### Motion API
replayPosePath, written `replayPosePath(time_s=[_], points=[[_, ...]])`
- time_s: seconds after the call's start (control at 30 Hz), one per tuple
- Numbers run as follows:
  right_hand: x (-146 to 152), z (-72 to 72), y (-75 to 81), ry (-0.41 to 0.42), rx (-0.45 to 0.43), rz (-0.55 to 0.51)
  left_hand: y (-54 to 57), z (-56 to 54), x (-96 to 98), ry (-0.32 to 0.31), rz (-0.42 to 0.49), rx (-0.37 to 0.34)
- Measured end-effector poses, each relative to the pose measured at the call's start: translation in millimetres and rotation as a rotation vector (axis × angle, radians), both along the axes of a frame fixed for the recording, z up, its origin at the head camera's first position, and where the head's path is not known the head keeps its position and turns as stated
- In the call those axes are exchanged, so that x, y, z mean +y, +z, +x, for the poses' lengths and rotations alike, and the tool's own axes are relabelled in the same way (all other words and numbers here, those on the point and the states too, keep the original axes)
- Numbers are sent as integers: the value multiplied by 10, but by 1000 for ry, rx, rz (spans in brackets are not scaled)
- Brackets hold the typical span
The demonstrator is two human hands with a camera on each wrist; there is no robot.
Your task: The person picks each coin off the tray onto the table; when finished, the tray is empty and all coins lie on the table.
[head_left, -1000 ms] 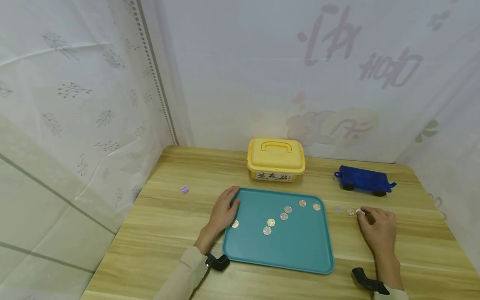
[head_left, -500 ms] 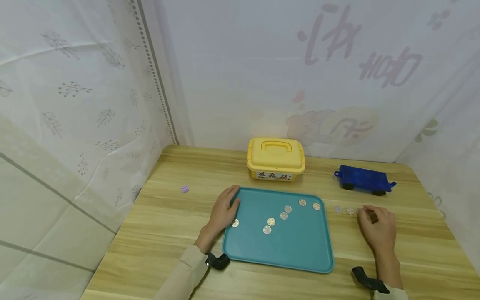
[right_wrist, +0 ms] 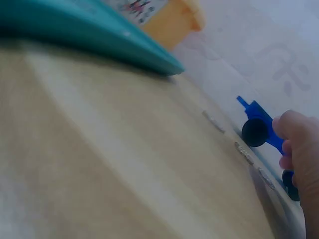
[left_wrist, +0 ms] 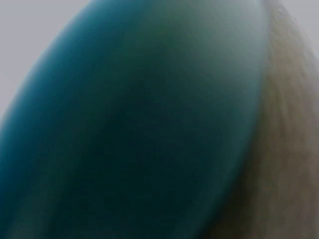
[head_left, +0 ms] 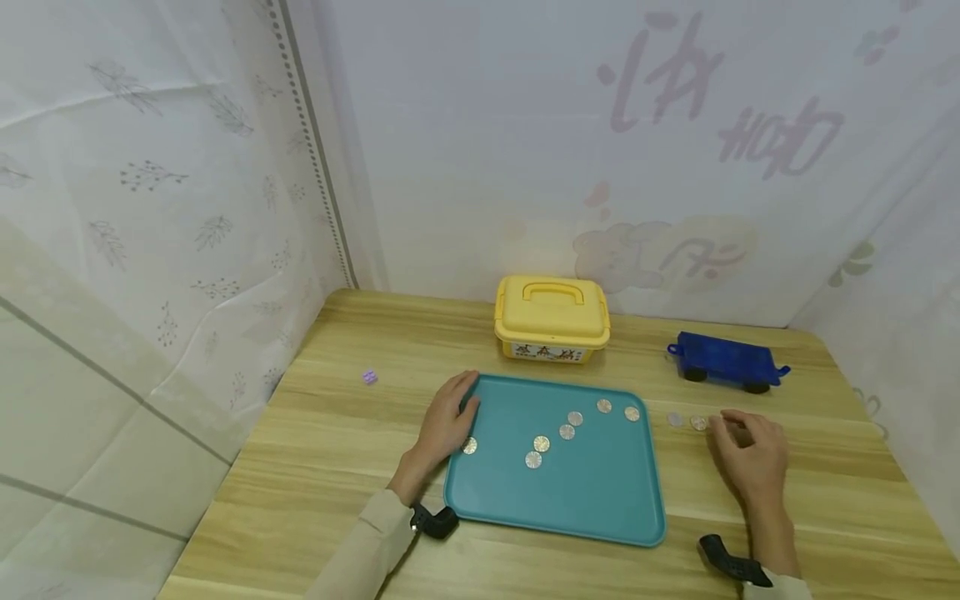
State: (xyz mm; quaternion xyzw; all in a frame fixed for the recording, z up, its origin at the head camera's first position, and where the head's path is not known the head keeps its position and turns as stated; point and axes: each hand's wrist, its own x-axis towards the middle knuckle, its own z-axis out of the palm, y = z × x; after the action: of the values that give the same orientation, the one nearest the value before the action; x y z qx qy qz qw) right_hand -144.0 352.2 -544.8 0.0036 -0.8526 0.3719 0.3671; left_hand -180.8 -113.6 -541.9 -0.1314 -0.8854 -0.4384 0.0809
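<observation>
My left hand (head_left: 444, 422) rests on the left edge of the teal tray (head_left: 600, 492), its thumb over the inside and its fingers along the rim near the far corner. In the left wrist view a blurred teal surface (left_wrist: 149, 124) fills most of the picture. Several coins lie flat in the tray, one coin (head_left: 469, 446) near that thumb. My right hand (head_left: 752, 458) hovers low at the end of a short row of coins (head_left: 698, 423). Its thumb and fingers are bent above the last one. In the right wrist view that coin (right_wrist: 266, 178) lies on the table beside the fingers.
Behind the tray stands a yellow lidded box (head_left: 552, 312) with a handle. A blue toy wagon (head_left: 726, 363) with black wheels is at the back right. One small purple brick (head_left: 370, 377) lies at the left. A printed curtain (head_left: 465, 150) borders the table (head_left: 315, 517).
A coin visible at my right fingertips a second ago is now mostly hidden under them in the head view. The right hand has shifted slightly left. The left hand stays put.
</observation>
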Motion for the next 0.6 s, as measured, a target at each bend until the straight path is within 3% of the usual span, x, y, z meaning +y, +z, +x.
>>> replayPosePath(time_s=[0.2, 0.4, 0.6], points=[[-140, -45, 17, 128, 70, 7, 1, -2, -7, -3, 7, -24], [-309, -79, -3, 150, 22, 3, -1, -3, -8, -2, 2, -12], [-532, -123, -39, 233, 7, 15, -6, -5, 3, 4, 4, -12]])
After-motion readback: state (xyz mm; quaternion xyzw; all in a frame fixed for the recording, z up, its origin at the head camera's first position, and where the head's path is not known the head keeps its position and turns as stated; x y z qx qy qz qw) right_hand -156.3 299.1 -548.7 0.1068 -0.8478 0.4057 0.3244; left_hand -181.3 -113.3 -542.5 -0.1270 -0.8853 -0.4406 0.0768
